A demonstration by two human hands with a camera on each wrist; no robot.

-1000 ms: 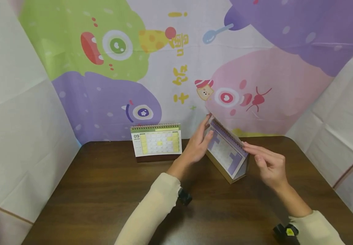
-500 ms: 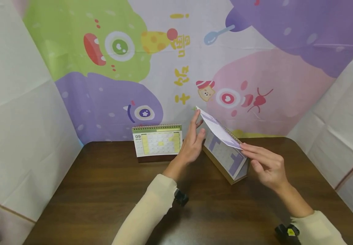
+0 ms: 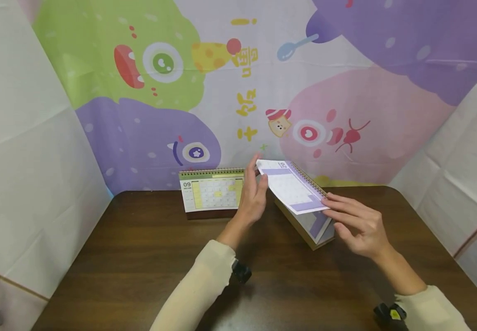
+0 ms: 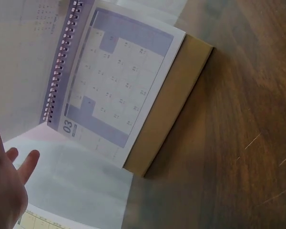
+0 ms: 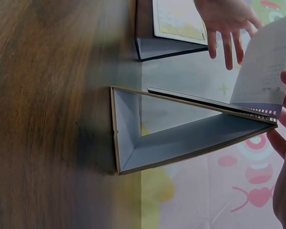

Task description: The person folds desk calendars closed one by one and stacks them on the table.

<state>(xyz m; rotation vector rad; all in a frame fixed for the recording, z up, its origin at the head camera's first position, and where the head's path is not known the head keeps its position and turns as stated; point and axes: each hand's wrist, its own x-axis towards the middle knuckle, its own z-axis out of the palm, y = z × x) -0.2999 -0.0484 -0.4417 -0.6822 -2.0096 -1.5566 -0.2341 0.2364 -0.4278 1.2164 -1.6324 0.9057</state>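
Note:
A purple-and-white desk calendar stands angled on the table, its brown base showing in the left wrist view. One page, marked 02, is lifted off the front and slopes out from the spiral binding. Beneath it the page marked 03 lies flat against the stand. My left hand is at the lifted page's left corner, index finger at the edge, fingers extended. The straight fingers of my right hand touch the page's right end near the binding.
Left of it stands a second desk calendar, green and yellow, marked 09, partly behind my left hand. A cartoon-printed cloth hangs at the back of the dark wooden table. White cloth hangs at the sides.
The 02 page has come up from the stand and swung forward and down toward me. My left hand moved left with its corner; my right hand stayed near the binding's right end.

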